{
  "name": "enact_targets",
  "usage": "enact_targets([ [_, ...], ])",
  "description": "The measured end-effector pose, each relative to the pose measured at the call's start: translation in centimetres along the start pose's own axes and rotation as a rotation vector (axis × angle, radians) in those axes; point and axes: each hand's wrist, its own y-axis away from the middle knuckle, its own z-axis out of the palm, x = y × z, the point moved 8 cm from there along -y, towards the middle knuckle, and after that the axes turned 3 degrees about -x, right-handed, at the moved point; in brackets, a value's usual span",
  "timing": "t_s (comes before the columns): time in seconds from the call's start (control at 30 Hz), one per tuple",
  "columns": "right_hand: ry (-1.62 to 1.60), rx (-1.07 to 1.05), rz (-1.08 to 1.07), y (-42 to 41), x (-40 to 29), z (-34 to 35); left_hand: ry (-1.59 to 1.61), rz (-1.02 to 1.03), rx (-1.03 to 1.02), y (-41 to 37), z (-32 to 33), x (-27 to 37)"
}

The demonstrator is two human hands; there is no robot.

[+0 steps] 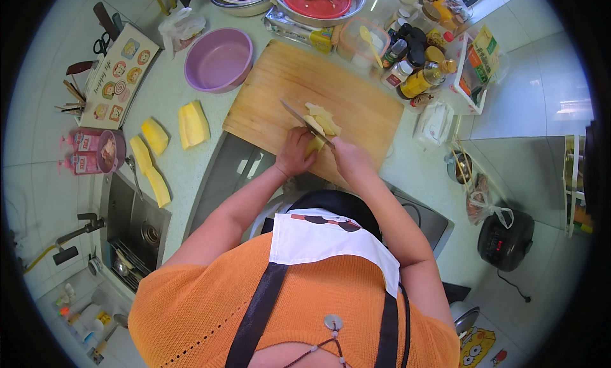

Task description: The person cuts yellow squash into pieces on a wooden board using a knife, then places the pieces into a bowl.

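Note:
A wooden cutting board [267,101] lies on the counter before me. My right hand [352,160] grips the handle of a kitchen knife [297,114], whose blade points up and to the left over the board. My left hand [295,153] presses a pale yellow peeled piece [313,146] against the board, close beside the blade. Cut pale slices [324,118] lie just beyond the knife. Peeled yellow chunks rest on the counter at the left: a large one [194,125], a smaller one [155,136] and narrow strips [150,171].
A purple basin [218,60] stands left of the board. Bottles and jars [413,77] crowd the back right. A steel sink [136,220] is at the left, below a knife holder [119,77]. A black rice cooker [505,240] stands at the right.

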Motion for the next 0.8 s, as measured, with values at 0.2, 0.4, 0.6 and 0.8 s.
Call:
enact_targets([
  [0.2,-0.013,-0.08,0.121,0.3,0.2,0.2,-0.005,-0.009,-0.007,-0.2,-0.2,0.4],
  [0.4,0.07,-0.047,0.083,-2.4,-0.5,2.5,-0.018,-0.036,-0.028,0.0,0.1,-0.1],
  [0.6,-0.002,0.03,-0.013,-2.4,0.4,3.3,-0.004,-0.021,-0.016,0.0,0.2,-0.1],
  [0.8,-0.047,-0.054,0.032,-0.1,-0.4,-0.2,-0.003,-0.014,0.008,0.4,0.2,-0.3],
])
